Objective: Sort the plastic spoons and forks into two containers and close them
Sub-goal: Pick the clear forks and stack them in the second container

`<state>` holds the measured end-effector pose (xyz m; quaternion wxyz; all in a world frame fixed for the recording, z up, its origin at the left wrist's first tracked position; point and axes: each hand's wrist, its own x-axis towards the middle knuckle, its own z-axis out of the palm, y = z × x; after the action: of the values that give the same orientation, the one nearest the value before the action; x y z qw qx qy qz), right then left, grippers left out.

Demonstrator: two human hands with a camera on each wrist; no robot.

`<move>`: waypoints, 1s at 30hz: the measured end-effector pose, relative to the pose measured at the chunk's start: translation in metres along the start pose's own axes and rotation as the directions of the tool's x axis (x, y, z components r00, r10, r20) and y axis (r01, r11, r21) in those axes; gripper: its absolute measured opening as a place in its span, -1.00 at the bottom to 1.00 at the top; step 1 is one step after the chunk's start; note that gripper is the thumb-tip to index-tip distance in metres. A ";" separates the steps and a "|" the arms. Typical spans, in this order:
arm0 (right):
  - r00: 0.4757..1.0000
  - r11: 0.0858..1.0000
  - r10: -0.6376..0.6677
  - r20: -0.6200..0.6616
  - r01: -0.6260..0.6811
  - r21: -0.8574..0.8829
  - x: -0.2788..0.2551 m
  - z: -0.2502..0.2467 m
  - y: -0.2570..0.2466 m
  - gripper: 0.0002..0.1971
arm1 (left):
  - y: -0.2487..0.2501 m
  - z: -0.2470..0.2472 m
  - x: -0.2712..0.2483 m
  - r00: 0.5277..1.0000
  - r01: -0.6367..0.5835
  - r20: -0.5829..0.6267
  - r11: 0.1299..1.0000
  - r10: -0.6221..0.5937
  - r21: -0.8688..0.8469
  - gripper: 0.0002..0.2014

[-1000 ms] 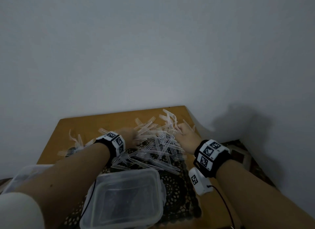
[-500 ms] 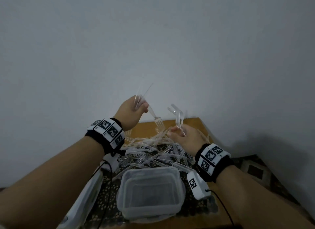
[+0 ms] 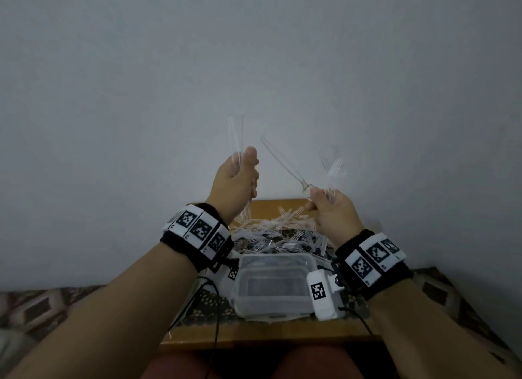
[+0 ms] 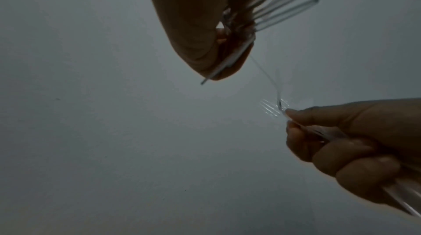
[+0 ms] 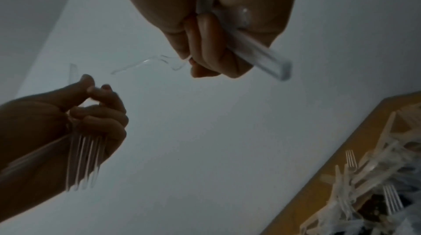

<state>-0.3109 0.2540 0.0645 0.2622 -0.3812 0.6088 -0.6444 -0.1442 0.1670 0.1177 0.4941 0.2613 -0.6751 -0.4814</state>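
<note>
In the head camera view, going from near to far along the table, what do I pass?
Near table edge → clear container → pile of plastic forks → left hand and right hand, raised over the pile's far end, each gripping cutlery.

Both forearms are reaching forward and upward, each wearing a marker band at the wrist. The left hand (image 3: 236, 178) is curling closed, thumb uppermost, gripping a bundle of forks (image 5: 83, 159). The right hand (image 3: 330, 209) is pinching a single fork (image 3: 285, 165) while clasping others.
</note>
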 end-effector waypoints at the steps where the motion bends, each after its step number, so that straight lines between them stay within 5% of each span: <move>1: 1.000 1.000 -0.007 0.011 0.007 -0.002 -0.006 0.001 0.000 -0.76 | 0.001 -0.002 -0.006 1.000 0.015 -0.010 0.999 -0.016 -0.042 -0.52; 4: 1.000 0.999 -0.010 0.014 0.009 0.046 -0.025 0.008 -0.002 -0.97 | 0.003 -0.002 -0.022 0.999 0.033 -0.024 0.979 -0.039 -0.202 -0.61; 8: 0.986 0.989 -0.113 -0.120 0.100 -0.111 -0.049 0.017 -0.006 -0.90 | 0.007 -0.001 -0.039 0.997 0.046 -0.045 0.954 -0.062 -0.298 -0.71; 11: 0.991 0.972 -0.112 -0.071 0.095 -0.215 -0.063 0.020 -0.003 -0.82 | 0.006 -0.002 -0.052 0.996 0.035 -0.064 0.922 -0.065 -0.385 -0.71; 18: 0.988 0.991 -0.042 0.146 0.059 -0.116 -0.092 0.043 0.003 -0.69 | -0.004 -0.004 -0.072 0.987 0.002 -0.140 0.864 -0.083 -0.503 -0.72; 22: 0.982 0.996 0.045 0.182 -0.030 -0.082 -0.101 0.053 0.005 -0.44 | -0.012 -0.001 -0.077 0.983 -0.023 -0.172 0.886 -0.064 -0.462 -0.74; 30: 0.987 0.991 0.115 0.111 -0.122 0.061 -0.092 0.057 0.022 -0.67 | -0.024 0.006 -0.083 0.995 -0.023 -0.100 0.991 0.010 -0.130 -0.87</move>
<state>-0.2148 0.2922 0.0250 0.3452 -0.3691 0.5933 -0.6266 -0.1213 0.2281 0.0614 0.5469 0.2463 -0.6191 -0.5069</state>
